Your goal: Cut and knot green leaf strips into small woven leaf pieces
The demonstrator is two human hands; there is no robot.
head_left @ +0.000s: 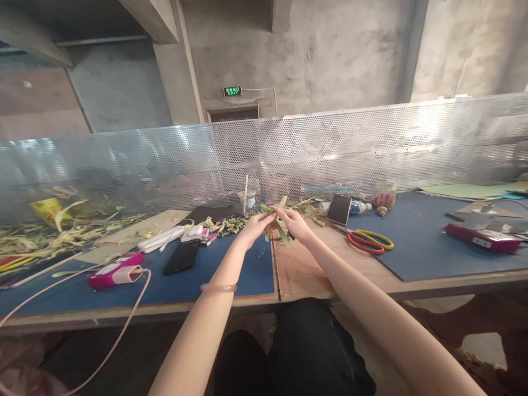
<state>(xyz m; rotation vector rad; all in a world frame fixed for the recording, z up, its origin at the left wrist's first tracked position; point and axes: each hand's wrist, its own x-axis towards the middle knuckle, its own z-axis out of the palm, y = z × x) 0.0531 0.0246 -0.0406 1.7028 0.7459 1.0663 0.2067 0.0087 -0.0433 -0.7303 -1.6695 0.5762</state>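
Just above the table's front middle, my two hands meet around a small bunch of green leaf-like strips (284, 235). My left hand (256, 226), with a pale bangle (218, 287) on its forearm, pinches the bunch from the left. From the right, my right hand (293, 222) closes on the same strips, its fingers lying over the top. Some strip ends stick out above and below the fingers. Whether the strips are real leaves or artificial ones, I cannot tell. Behind my left hand lies a heap of small green bud-like pieces (234, 225).
Scissors (367, 242) with red and yellow handles lie to the right, near a leaning phone (339, 209) and a jar (383, 195). Left are a black phone (182, 256), a pink power strip (115, 270) with a cable, and heaped strips (82, 234). A perforated metal screen (322, 148) stands behind.
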